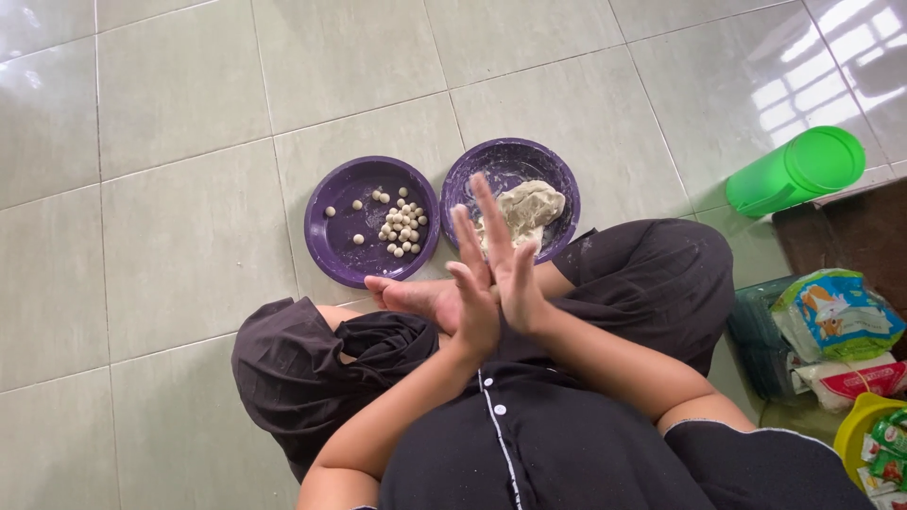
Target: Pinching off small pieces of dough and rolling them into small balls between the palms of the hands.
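My left hand [475,307] and my right hand [510,264] are pressed flat, palm against palm, fingers straight and slightly spread, above my crossed legs. Anything between the palms is hidden. Just beyond the fingertips lie two purple plates on the tiled floor. The left plate [326,241] holds several small pale dough balls [402,225], most clustered on its right side. The right plate [515,151] holds a rough lump of pale dough [529,208], partly behind my right hand's fingers.
I sit cross-legged in dark clothes, one bare foot [411,295] by the left plate. A green lidded container [794,172] lies on its side at the right. Plastic food packets [836,316] and a yellow bowl [860,425] crowd the right edge.
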